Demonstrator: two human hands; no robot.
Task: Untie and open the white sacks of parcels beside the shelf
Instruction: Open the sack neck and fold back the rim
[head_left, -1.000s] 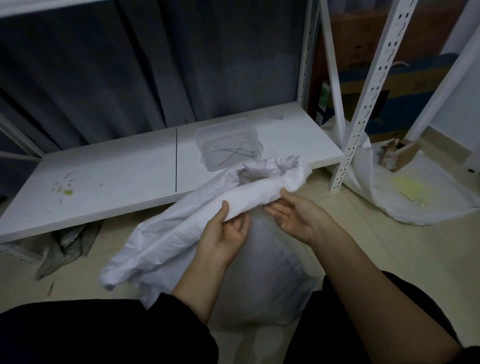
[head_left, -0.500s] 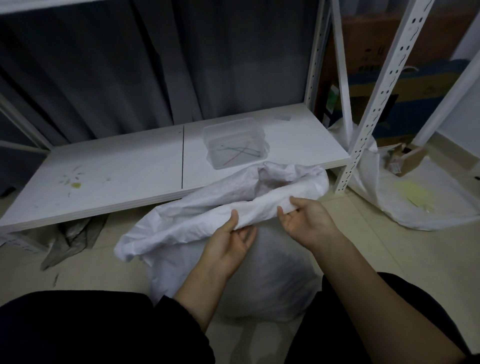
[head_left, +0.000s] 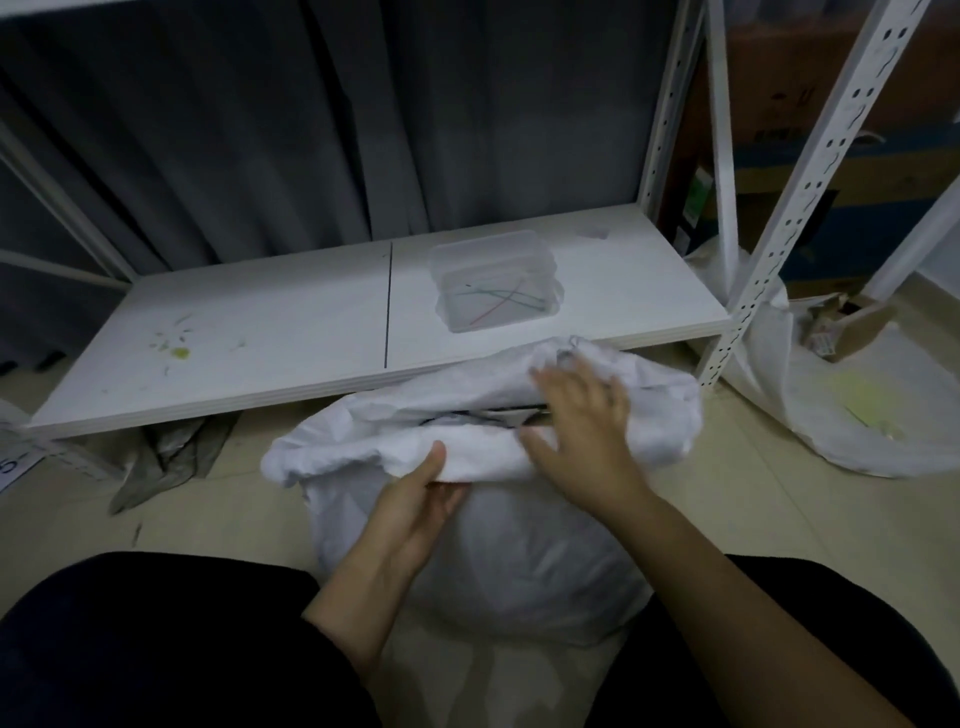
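Note:
A full white sack (head_left: 519, 551) stands on the floor between my knees, in front of the low shelf board (head_left: 270, 332). Its mouth is loose and partly open, with dark parcels showing in the gap. My left hand (head_left: 421, 499) pinches the near rim of the mouth, thumb on top and fingers underneath. My right hand (head_left: 582, 415) lies over the opening with its fingers spread and straight, blurred by motion. A second white sack (head_left: 810, 415) lies slumped to the right of the shelf post, open, with a cardboard box at its mouth.
A clear plastic tub (head_left: 493, 280) holding coloured ties sits on the shelf board. A perforated white upright (head_left: 789, 208) stands right of the sack. Grey crumpled bags (head_left: 171, 457) lie under the shelf at left. Cardboard boxes (head_left: 831, 130) stack behind at right.
The sack's long folded neck has come down and spread into an open mouth. My right hand let go of the rim and moved up over the opening. My left hand keeps its pinch.

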